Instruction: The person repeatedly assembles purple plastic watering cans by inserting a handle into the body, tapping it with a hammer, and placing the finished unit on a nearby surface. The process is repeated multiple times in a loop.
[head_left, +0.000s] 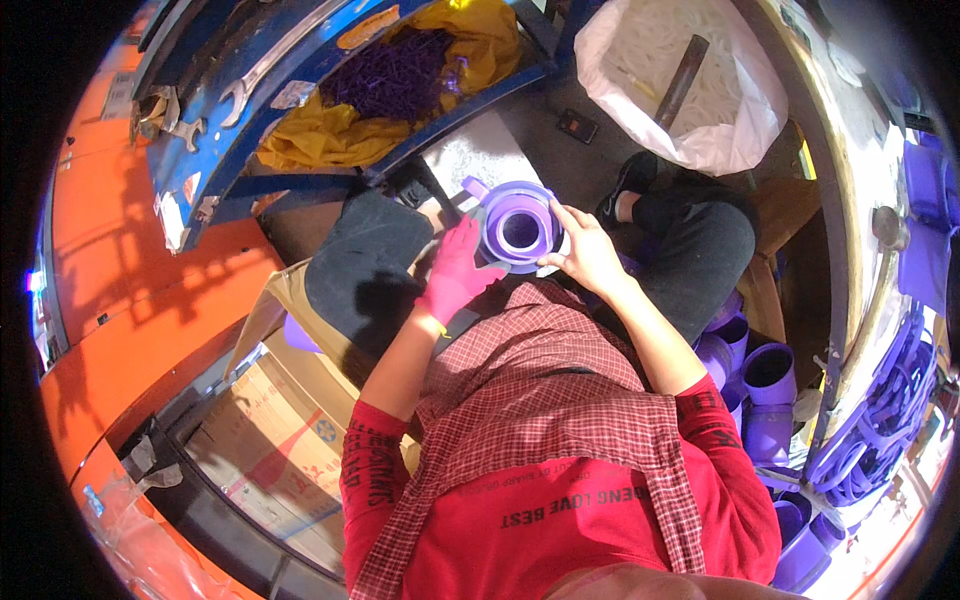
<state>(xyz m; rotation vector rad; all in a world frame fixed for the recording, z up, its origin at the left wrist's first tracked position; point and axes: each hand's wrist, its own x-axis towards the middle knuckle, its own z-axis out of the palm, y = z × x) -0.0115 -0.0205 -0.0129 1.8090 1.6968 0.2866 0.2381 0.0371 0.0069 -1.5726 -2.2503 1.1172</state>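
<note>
— Where is the purple ring-shaped part (498,230)?
— It is held near 1 o'clock of centre, dark opening facing up, a tab pointing to about 10 o'clock.
— How is it gripped?
— Its 8 o'clock side is clasped by the pink-gloved left hand (458,265), thumb and fingers curved around it; at 3 o'clock, its rim is pinched between fingers and thumb of the bare right hand (588,248).
— What is hidden?
— The underside. Something pale (546,269) by the right thumb cannot be identified. Toward 1 o'clock, a white bag (735,150) of pale loops (710,95) is cut off; toward 4 o'clock, purple cups (768,430) are partly covered by a red sleeve (725,425).
</note>
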